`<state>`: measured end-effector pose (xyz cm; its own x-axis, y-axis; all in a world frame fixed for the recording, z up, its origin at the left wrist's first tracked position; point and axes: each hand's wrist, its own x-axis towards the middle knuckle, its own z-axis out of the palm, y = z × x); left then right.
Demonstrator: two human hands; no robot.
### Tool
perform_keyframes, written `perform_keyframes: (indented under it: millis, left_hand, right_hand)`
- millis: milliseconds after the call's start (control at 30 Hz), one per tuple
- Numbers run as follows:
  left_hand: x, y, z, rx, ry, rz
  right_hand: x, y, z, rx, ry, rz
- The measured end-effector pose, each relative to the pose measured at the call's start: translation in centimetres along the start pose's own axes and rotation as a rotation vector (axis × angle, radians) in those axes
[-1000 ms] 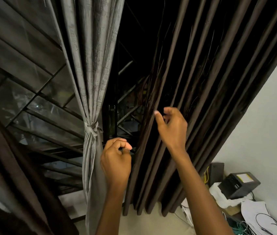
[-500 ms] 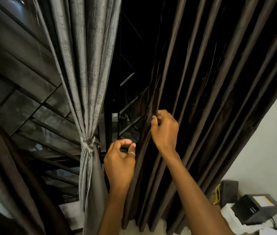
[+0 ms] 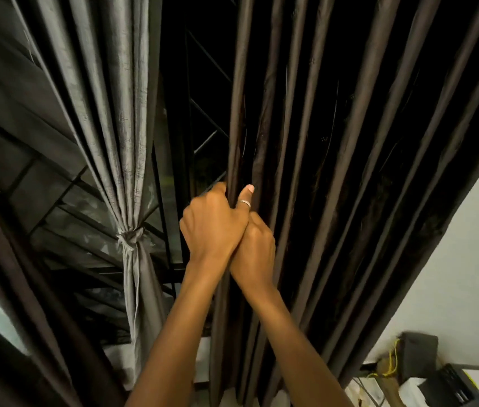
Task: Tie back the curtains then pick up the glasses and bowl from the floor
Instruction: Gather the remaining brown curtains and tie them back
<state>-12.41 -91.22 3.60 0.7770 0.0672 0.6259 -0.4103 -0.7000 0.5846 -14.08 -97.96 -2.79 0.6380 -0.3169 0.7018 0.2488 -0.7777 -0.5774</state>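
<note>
From the head camera we see our left hand [image 3: 213,221] wrapped around the leading edge of the dark brown curtain [image 3: 335,171], fingers curled behind the outermost fold and the ringed thumb [image 3: 245,195] pressed against its front. Our right hand [image 3: 254,248] sits just below and touching the left, its fingers closed into the next folds. We judge that both hands clamp the edge so the pleats can be gathered into one bundle before tying; no tie-back for this curtain shows.

To the left, the grey curtain [image 3: 109,113] already hangs cinched by a knot [image 3: 131,237] at its waist, well apart from our hands. Between the two curtains the window grille [image 3: 203,118] and dark glass lie bare. Another dark drape [image 3: 3,259] hangs at the far left.

At lower right, by the white wall [image 3: 467,245], sit a black box-like device [image 3: 461,383] and a yellow cord [image 3: 391,362], close to the curtain's foot; they could crowd the hem. The glasses and bowl are not in view.
</note>
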Motion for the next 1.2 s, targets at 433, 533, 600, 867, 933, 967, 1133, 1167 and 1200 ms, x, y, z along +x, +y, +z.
perform_keyframes:
  millis: [433,533,600,867,933,967,1133,1167,1200]
  left_hand:
    - [-0.2,0.3,-2.2,0.123,0.037,-0.032]
    - [-0.3,0.4,-2.3,0.112,0.025,-0.015]
    - [-0.2,0.1,-2.3,0.104,0.019,-0.002]
    - [2.9,-5.3,-5.1,0.143,0.094,-0.117]
    - [3.5,-5.8,-5.2,0.152,0.086,-0.081]
    - [3.7,-5.8,-5.1,0.146,0.084,-0.059]
    - [3.5,-5.7,-4.0,0.114,0.102,-0.024]
    - [3.4,-5.5,-3.7,0.122,0.097,-0.006]
    - [3.2,-5.3,-3.3,0.124,0.084,0.019]
  right_hand:
    - [4.9,2.8,-7.0,0.045,0.231,0.076]
    - [6.1,2.5,-6.5,-0.055,0.117,0.132]
    - [6.8,2.7,-6.0,-0.115,0.07,0.106]
    - [9.9,7.3,-9.3,-0.144,0.083,0.231]
    - [10.1,7.6,-9.7,-0.136,0.09,0.243]
    - [10.0,7.5,-9.6,-0.132,0.098,0.246]
    - [7.7,5.8,-8.5,-0.1,0.177,0.208]
    - [7.1,5.2,-8.1,-0.096,0.184,0.185]
    - [6.4,4.4,-7.5,-0.095,0.187,0.157]
